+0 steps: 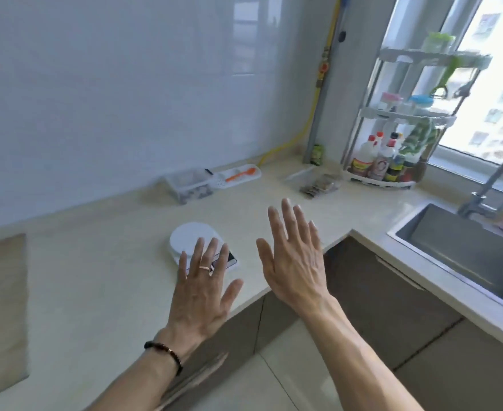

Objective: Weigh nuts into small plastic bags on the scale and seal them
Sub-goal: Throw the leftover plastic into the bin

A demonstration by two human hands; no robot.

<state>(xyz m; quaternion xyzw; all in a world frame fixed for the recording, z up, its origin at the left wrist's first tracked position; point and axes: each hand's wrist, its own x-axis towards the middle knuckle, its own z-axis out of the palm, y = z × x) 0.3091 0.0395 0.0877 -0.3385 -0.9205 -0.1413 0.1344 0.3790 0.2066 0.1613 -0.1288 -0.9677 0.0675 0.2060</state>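
A white kitchen scale (191, 238) with a round platform stands on the beige counter near its front edge. My left hand (202, 287) hovers flat over the scale's near end, fingers spread, a ring on one finger, holding nothing. My right hand (294, 258) is raised beside it to the right, palm down and fingers apart, also holding nothing. Farther back on the counter lies a pile of small plastic bags with dark contents (318, 185). A clear box (189, 185) sits against the wall; what it holds is too blurred to tell.
A white tray with an orange scoop (239, 175) lies by the wall. A corner rack of bottles (389, 161) stands by the window. A steel sink (463, 250) and tap (493, 179) are at right. A brown board (1, 312) lies at far left.
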